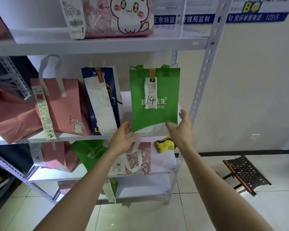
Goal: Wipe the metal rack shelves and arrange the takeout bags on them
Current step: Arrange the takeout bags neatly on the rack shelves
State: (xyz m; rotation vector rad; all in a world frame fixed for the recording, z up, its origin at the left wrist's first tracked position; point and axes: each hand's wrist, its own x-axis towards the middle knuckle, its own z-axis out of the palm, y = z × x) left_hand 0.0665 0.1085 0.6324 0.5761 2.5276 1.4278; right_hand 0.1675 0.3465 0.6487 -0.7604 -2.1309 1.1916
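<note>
A green takeout bag (154, 99) with a receipt marked 14 stands upright at the right end of the middle shelf (83, 136) of the white metal rack. My left hand (123, 137) is at its lower left corner, fingers relaxed and spread. My right hand (182, 125) is at its lower right corner, fingers straight beside the bag. Neither hand grips it. A dark blue bag (102, 100) and a pink bag (62, 105) stand to its left. A yellow cloth (164, 144) lies on the shelf below.
A pink cat bag (117, 15) sits on the top shelf. Green and pink bags fill the lower shelf (162, 164). The rack's right upright (205, 67) stands close to my right hand. A folded black stool (245, 174) lies on the tiled floor at right.
</note>
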